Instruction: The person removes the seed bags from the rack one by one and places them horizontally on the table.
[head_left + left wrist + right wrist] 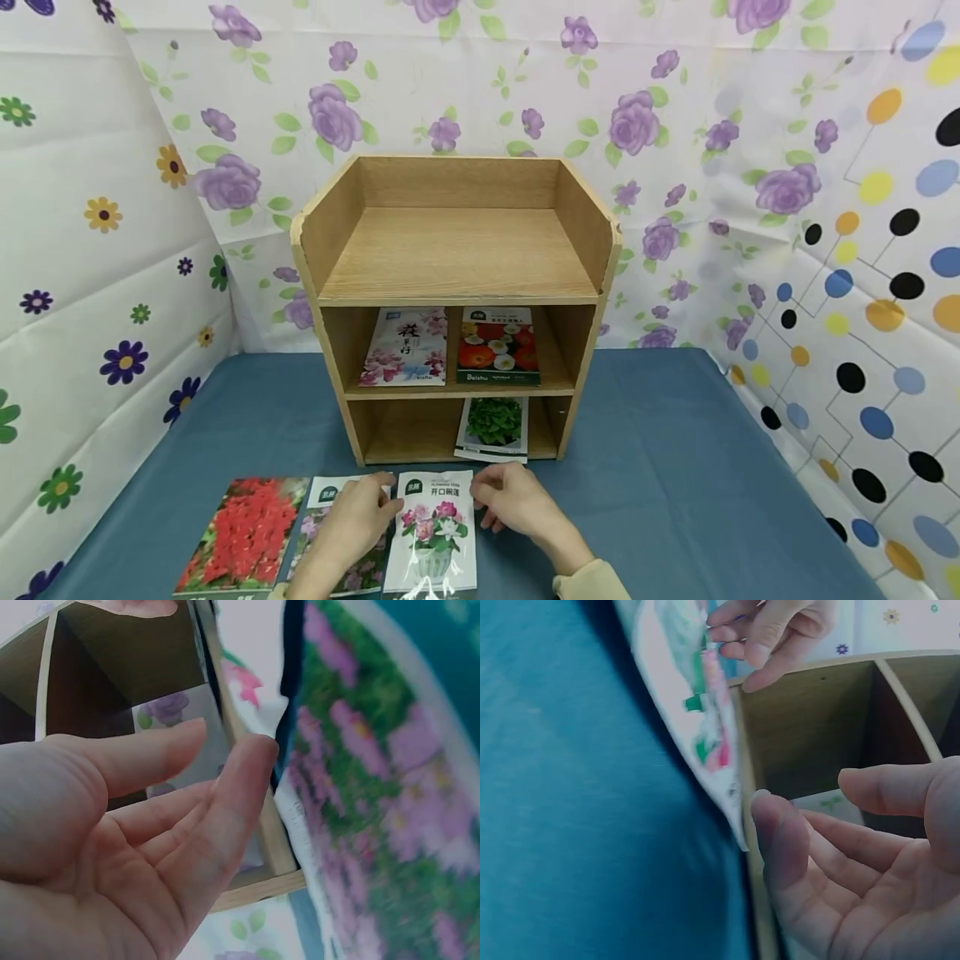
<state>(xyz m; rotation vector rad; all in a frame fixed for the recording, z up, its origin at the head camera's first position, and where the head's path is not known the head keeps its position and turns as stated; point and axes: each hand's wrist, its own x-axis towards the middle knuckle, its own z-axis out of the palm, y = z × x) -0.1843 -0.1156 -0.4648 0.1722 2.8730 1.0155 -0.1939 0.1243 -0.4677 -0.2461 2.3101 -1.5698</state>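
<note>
A white flower seed packet [435, 542] with a pot of pink and white blooms lies on the blue cloth in front of the shelf. My left hand [351, 521] hovers over the purple-flower packet [307, 533], its fingertips at the white packet's left edge. In the left wrist view, thumb and forefinger stand apart with nothing pinched. At the white packet's upper right edge is my right hand [521, 504], fingers loosely bent. The right wrist view shows its thumb and fingers [780, 847] apart, close to the packet's corner. A red-flower packet [243, 533] lies at far left.
Behind the packets stands a wooden shelf [465, 298]. Its middle level holds a pink-blossom packet [405, 347] and a red-and-white-flower packet [498, 346]. A green-leaf packet [493, 425] juts out from the lower level. Patterned cloth walls [450, 75] surround the blue cloth [667, 483].
</note>
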